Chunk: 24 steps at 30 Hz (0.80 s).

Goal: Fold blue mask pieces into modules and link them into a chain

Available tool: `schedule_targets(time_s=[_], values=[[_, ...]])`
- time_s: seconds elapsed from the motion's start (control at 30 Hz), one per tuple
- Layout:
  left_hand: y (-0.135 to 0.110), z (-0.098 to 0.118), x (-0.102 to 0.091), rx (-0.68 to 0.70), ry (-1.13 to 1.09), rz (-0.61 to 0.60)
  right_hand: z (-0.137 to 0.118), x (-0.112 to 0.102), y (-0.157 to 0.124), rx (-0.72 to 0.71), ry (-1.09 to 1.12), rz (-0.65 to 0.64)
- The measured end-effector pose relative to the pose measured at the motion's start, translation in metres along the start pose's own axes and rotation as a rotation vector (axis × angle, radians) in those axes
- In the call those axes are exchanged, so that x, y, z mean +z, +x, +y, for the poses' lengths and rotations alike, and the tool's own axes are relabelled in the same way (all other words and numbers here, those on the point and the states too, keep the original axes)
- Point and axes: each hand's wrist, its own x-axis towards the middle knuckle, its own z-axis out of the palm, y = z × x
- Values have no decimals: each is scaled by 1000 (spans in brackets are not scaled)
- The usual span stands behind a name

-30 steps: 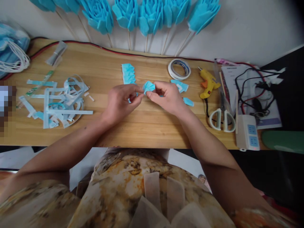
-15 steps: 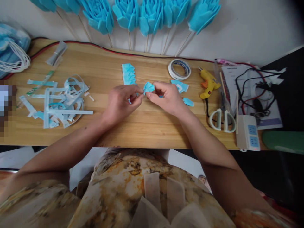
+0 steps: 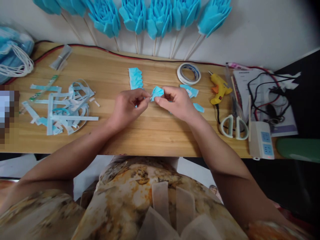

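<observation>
Between my two hands is a small folded blue fabric petal [image 3: 157, 91], raised over the wooden table. My left hand [image 3: 131, 108] pinches its lower left edge with thumb and fingertips. Thumb and curled fingers of my right hand [image 3: 176, 101] close on its right side. A row of overlapping folded blue petals [image 3: 135, 78] lies just behind my left hand, partly hidden by it. Blue pieces with white marks [image 3: 190, 90] and a loose blue petal [image 3: 198, 107] lie beside my right hand.
Blue fabric flowers [image 3: 160, 20] on sticks stand along the wall. A roll of white tape [image 3: 189, 73], a yellow glue gun [image 3: 220, 87], scissors [image 3: 233, 127] and a power strip [image 3: 262, 140] are on the right. Cut blue and white strips [image 3: 60, 110] are heaped on the left.
The folded petal has shifted very slightly to the right in my fingers. Both hands stay in nearly the same place, still pinching it.
</observation>
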Motion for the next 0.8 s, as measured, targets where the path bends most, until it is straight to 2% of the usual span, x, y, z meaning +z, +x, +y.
schedule_targets(time_s=[0.3, 0.4, 0.47, 0.57, 0.7, 0.8], values=[[5, 1, -6, -15, -31, 50, 9, -4, 4, 52, 23, 51], [14, -6, -17, -7, -6, 113, 15, -3, 6, 60, 78, 69], [20, -9, -34, 11, 39, 170, 18, -3, 7, 71, 143, 67], [22, -7, -73, 30, 214, 211, 18, -3, 7, 72, 206, 69], [1, 3, -129, -141, 661, 90, 13, -2, 5, 63, 215, 89], [-22, 3, -155, -287, 881, -33, 8, 0, 5, 61, 221, 94]])
